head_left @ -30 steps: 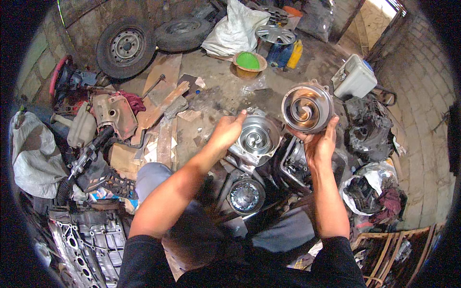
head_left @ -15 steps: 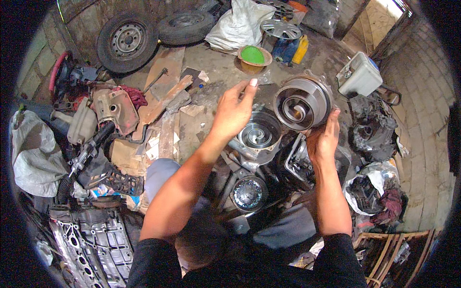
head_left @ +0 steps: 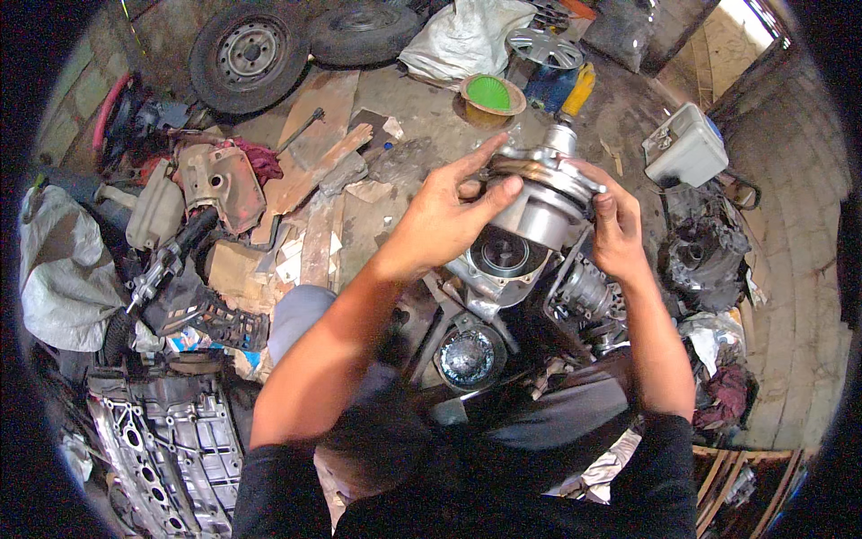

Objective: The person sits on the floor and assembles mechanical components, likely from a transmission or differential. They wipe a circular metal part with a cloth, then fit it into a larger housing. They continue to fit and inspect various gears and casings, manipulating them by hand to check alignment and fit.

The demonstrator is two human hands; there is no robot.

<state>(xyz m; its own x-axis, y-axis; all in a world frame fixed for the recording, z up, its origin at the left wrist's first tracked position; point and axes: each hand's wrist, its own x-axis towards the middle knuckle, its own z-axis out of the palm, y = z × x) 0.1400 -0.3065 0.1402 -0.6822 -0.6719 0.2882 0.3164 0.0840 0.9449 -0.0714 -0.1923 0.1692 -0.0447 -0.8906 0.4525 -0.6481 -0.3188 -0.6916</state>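
Both hands hold a scroll compressor half [head_left: 548, 216], a round silver metal part with a flanged rim and a narrow shaft end pointing away from me. My left hand [head_left: 453, 211] grips the rim from the left, thumb on the near side. On the opposite side, my right hand [head_left: 618, 225] has its fingers closed round the flange. Directly beneath is the matching scroll housing [head_left: 505, 286], its dark round opening facing up and partly covered by the held part. Nearer to me lies a round metal piece [head_left: 469, 357] with a shiny speckled middle.
An engine block [head_left: 171, 440] lies at the lower left. Two wheels, one a tyre on a steel rim [head_left: 250, 56], rest at the back. A brown bowl [head_left: 503, 114] holds something green. Right of my arm are a white plastic box [head_left: 687, 148] and black parts [head_left: 709, 242].
The compressor half has tipped over, its spiral face turning from view and its shaft end appearing. It has moved slightly left. My left hand, formerly apart from it, now grips its rim.
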